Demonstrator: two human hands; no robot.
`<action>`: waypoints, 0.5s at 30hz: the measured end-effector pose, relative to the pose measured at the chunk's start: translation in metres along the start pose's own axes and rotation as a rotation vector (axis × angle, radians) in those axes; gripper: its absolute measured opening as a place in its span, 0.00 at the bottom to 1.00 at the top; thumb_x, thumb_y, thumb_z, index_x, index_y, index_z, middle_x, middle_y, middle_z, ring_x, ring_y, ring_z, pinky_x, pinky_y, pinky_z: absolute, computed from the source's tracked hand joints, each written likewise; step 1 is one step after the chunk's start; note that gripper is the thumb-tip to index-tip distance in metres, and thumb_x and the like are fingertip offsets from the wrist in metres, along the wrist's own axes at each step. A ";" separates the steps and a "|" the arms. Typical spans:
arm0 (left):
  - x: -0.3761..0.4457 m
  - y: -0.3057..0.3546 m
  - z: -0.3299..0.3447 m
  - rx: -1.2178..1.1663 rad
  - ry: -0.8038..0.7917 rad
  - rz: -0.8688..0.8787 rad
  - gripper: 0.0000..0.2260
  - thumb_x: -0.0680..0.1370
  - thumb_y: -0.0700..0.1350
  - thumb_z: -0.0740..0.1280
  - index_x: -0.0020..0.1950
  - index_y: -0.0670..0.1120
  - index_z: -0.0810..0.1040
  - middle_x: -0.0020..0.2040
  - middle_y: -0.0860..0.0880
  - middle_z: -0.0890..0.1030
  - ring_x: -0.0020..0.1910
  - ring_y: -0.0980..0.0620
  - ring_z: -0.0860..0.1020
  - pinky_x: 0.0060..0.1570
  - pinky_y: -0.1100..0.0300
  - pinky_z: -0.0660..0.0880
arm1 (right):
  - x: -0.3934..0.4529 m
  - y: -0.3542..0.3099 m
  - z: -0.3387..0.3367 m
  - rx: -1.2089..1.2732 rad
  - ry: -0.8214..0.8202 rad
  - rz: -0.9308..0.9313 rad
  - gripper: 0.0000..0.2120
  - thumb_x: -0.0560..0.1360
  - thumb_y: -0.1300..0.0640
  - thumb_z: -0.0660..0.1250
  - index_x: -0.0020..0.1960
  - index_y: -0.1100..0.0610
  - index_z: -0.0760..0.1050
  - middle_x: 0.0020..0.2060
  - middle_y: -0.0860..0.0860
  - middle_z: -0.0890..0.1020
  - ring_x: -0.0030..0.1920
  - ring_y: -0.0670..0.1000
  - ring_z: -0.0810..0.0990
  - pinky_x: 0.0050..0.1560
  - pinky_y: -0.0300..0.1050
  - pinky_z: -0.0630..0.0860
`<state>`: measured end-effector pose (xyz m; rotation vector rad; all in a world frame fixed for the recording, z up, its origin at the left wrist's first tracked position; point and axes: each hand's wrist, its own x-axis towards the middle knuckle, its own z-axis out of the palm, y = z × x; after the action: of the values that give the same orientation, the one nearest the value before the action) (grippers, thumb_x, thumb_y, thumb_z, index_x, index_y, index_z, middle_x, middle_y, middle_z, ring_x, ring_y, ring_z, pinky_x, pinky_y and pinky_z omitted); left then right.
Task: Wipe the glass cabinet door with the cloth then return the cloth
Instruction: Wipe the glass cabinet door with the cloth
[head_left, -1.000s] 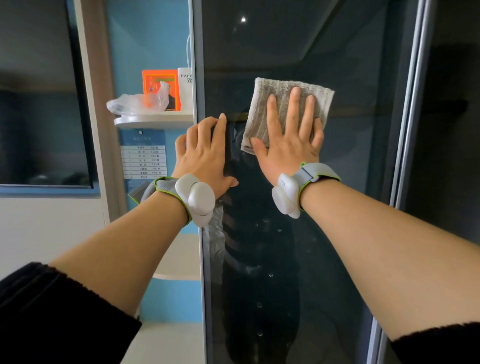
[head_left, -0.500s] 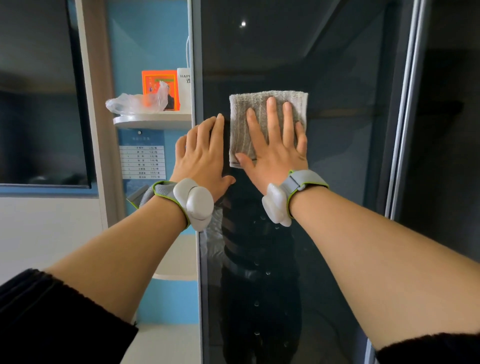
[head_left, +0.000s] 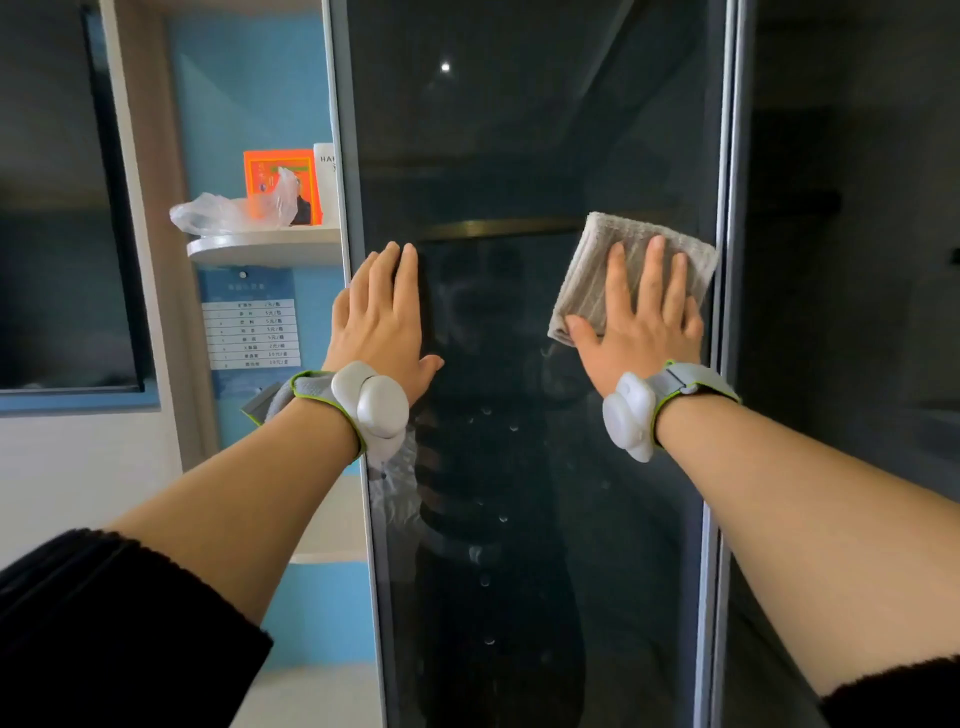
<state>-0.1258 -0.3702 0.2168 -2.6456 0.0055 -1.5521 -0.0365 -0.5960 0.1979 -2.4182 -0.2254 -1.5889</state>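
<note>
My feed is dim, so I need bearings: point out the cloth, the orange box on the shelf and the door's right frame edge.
cloth (head_left: 597, 260): head view, bare upper-left part above the fingers.
orange box (head_left: 270, 176): head view, its front face.
door's right frame edge (head_left: 724, 156): head view, upper stretch of the metal strip.

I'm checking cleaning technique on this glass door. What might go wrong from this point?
1. The bare left hand lies flat on the glass door, so it may leave prints on the pane.
2. The cloth under the right hand sits near the right frame; it may snag there.
3. Droplets lower down could be missed.
</note>
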 end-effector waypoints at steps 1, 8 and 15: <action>0.000 0.002 0.001 0.004 -0.005 0.004 0.45 0.69 0.52 0.73 0.76 0.44 0.49 0.76 0.43 0.54 0.75 0.39 0.53 0.71 0.43 0.54 | -0.001 0.003 0.001 0.001 0.002 0.022 0.39 0.74 0.37 0.56 0.76 0.53 0.46 0.76 0.60 0.50 0.74 0.64 0.49 0.68 0.64 0.57; -0.004 0.001 0.004 0.029 -0.023 0.013 0.46 0.69 0.53 0.73 0.76 0.45 0.47 0.78 0.44 0.50 0.76 0.40 0.50 0.71 0.44 0.53 | -0.004 -0.025 0.006 0.021 0.023 0.049 0.39 0.73 0.39 0.57 0.76 0.55 0.48 0.75 0.63 0.52 0.73 0.67 0.50 0.66 0.68 0.58; -0.008 -0.003 0.004 -0.011 -0.033 0.002 0.46 0.69 0.52 0.74 0.76 0.45 0.47 0.78 0.45 0.51 0.76 0.42 0.50 0.72 0.44 0.52 | -0.023 -0.070 0.013 0.054 -0.060 -0.103 0.39 0.74 0.37 0.54 0.75 0.48 0.38 0.76 0.56 0.40 0.74 0.61 0.40 0.69 0.62 0.54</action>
<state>-0.1263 -0.3663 0.2075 -2.6781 0.0146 -1.5119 -0.0520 -0.5247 0.1796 -2.4514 -0.4043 -1.5314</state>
